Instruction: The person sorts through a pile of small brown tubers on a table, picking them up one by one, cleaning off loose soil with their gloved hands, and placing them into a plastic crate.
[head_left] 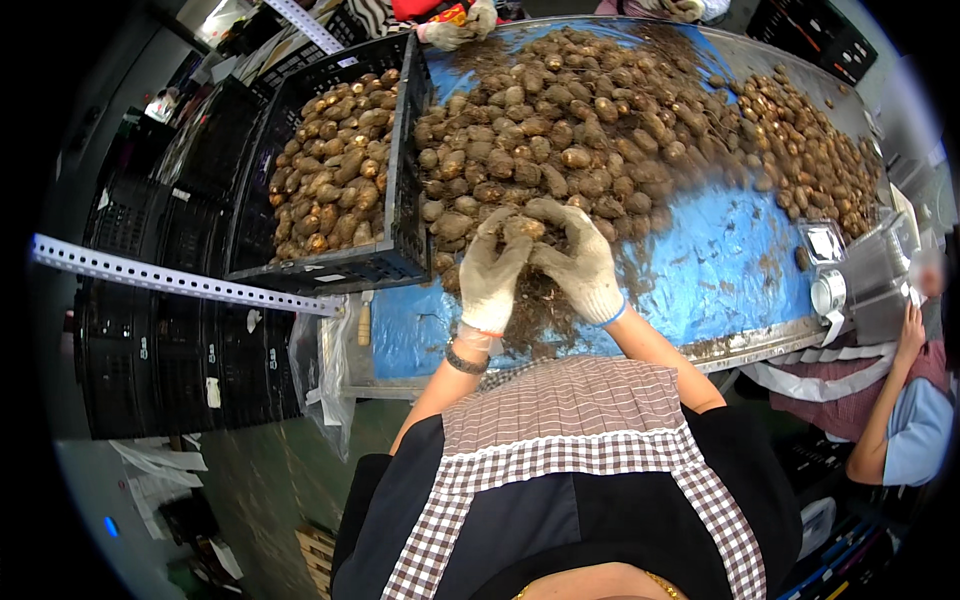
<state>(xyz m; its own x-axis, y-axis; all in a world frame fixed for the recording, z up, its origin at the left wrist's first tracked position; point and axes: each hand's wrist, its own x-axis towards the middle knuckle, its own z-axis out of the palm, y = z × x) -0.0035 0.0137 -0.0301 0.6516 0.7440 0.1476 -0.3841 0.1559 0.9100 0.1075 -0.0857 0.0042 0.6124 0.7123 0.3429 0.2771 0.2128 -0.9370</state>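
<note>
My left hand (491, 268) and my right hand (581, 262), both in soiled white knit gloves, meet over the near edge of a large heap of small taro roots (590, 120). Between the fingers of both hands is one taro root (526, 229), brown with a pale patch showing. The gloves cover part of it. Loose dirt and root fibres (540, 310) lie beneath my hands on a blue plastic sheet (720, 250). Left of my hands stands a black plastic crate (408, 265) filled with cleaner-looking taro roots (335, 170).
A second taro pile (810, 150) lies at the far right, near clear plastic containers (880, 270) and a tape roll (828, 291). Gloved hands of another person (455, 35) are across the table; another person's arm (890, 400) is at right. Stacked black crates (180, 340) stand left beside a perforated metal bar (180, 277).
</note>
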